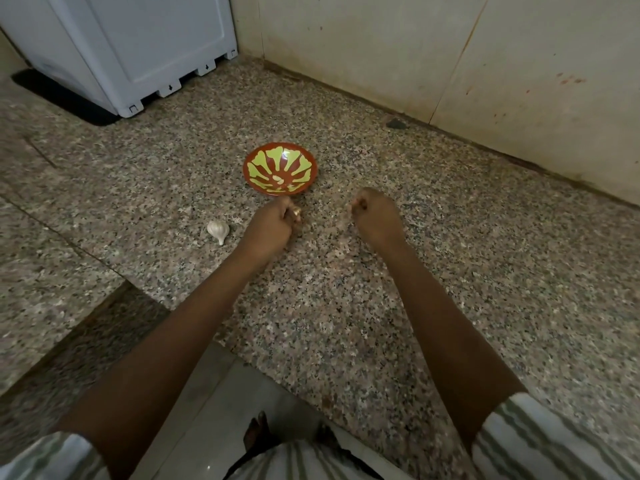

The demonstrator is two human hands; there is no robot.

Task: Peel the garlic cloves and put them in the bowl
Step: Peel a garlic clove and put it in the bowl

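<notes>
On the speckled granite counter (346, 306), a whole garlic bulb (218, 230) lies on its side with its stem tip towards the near edge, just left of the left hand (273, 225) and near the orange and green bowl (260, 161), which sits a little farther back. I cannot tell whether a pale shape low in the bowl is a clove or part of the pattern.

Both hands hover just near of the bowl, a little apart. The left hand's fingers are curled in tight. A small golden glint shows at them, but I cannot tell whether it is a clove, a scrap of skin or a ring. The right hand (377, 218) is also curled, thumb against fingertips as if pinching. Whatever it pinches, if anything, is too small to make out.

The bulb should be light, with a dry, papery skin that is brittle and slides over the firm cloves beneath. Gripping it round its fat middle and prying at the stem end seems the best way to break the cloves free. A loose clove is small and smooth and could slip, so it probably needs a fingertip pinch at both ends
</notes>
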